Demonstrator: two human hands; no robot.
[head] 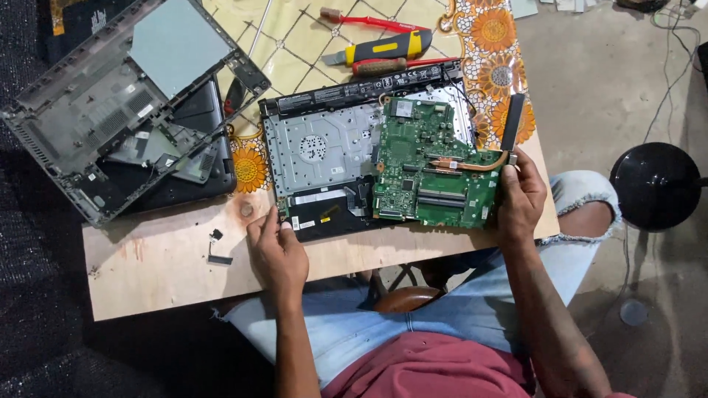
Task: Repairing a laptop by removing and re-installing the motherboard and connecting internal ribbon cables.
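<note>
Opened laptop base (324, 147) lies near the middle of the wooden surface (162, 265), bottom cover off, silver metal keyboard backing exposed on its left half. Green motherboard (431, 166) sits over the right half of the base, with a copper heat pipe (472, 163) curving to the right edge and a dark heatsink strip (512, 121) standing up at the right corner. Black battery bar (354, 90) runs along the far edge of the base.

Left hand (276, 250) rests at the near left corner of the base, fingers curled down on the corner edge, thumb on the surface; grip loose, pressing rather than clenched on anything. Right hand (522, 195) is at the right edge of the motherboard, fingers wrapped on the board's edge just below the heatsink strip, grip closed on the motherboard. Both forearms come up from the lower edge, over the person's jeans-clad knees.

Left of the base: removed grey bottom cover (125, 96) lying tilted on top of another dark laptop (199, 169). Far side: yellow-black utility knife (383, 50) and two red-handled screwdrivers (369, 22), on a floral cloth (494, 44). Small black loose part (217, 247) on the bare wood near the left hand. Round black stool (655, 186) on the floor at right, well apart. Nothing blocks either hand.
</note>
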